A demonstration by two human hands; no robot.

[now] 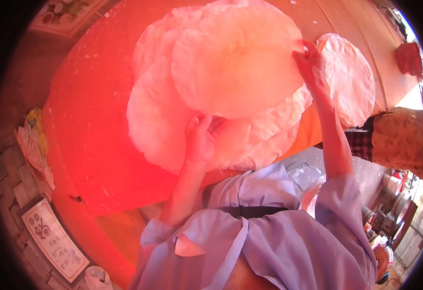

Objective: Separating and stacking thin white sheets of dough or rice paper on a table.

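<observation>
A large, thin round flatbread or dough sheet (pixel 240 65) is on top of a pile of similar wrinkled flatbreads (pixel 157 127). My right hand (pixel 311 65) pinches its right edge between thumb and fingers. At its near edge is my left hand (pixel 200 141), palm turned up, with the thumb at the rim and the fingers curled, partly in shadow under the sheet. The pile rests on a table with a red-orange cover (pixel 88 145). Just past my right wrist lies a separate stack of round flatbread (pixel 349 79), overhanging the table edge.
Another person (pixel 403 141) in a patterned garment is at the right. Pots and bowls (pixel 392 199) stand at lower right. On the left are a framed sign (pixel 53 241) bearing writing, a cloth bundle (pixel 34 145) and a white bag (pixel 97 278). A clear plastic bag (pixel 305 175) is beside my lap.
</observation>
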